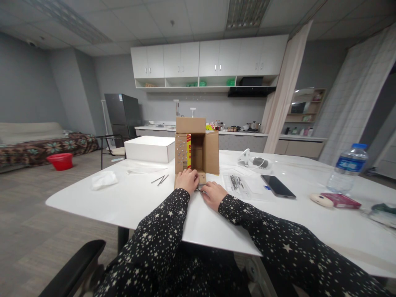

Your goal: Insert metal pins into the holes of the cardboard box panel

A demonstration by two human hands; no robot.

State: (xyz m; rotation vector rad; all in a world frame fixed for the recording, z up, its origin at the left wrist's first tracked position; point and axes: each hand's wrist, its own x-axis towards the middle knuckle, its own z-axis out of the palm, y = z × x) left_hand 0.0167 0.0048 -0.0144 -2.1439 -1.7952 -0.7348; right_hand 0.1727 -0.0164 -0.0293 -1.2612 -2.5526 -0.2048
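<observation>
An open cardboard box (198, 150) stands on the white table in front of me, its flaps spread. Small pale dots cover its left flap, and a red and yellow strip runs beside them. My left hand (187, 180) is at the box's lower front flap (202, 177), fingers bent and closed. Close to it, my right hand (214, 194) has its fingers drawn together at the flap's near edge. Between the fingertips lie several thin, dark metal pieces (199, 187), too small to name. What either hand grips is hidden.
Left of the box are thin dark rods (160, 180), a crumpled white tissue (104, 180) and a white box (150, 148). To the right lie a clear packet of thin dark pieces (237, 183), a phone (277, 186), a water bottle (348, 168) and a pink box (345, 201).
</observation>
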